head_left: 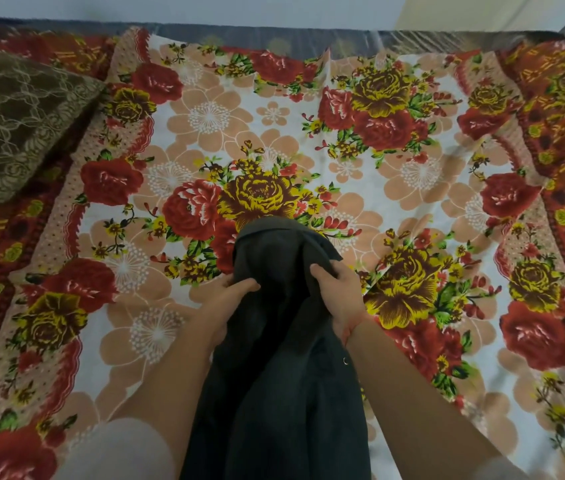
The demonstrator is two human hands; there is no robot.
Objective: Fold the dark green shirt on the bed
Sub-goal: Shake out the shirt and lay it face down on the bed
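The dark green shirt is hanging bunched between your arms above the near middle of the bed. Your left hand and right hand are each gripping its upper edge with closed fingers. A brown patterned pillow is lying far left.

dark green shirt lower end cut off by bottom edge, pillow cropped at left

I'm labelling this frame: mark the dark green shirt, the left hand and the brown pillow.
dark green shirt (284,393): head view, hanging body of the cloth.
left hand (230,299): head view, back of the hand.
brown pillow (14,119): head view, patterned top face.
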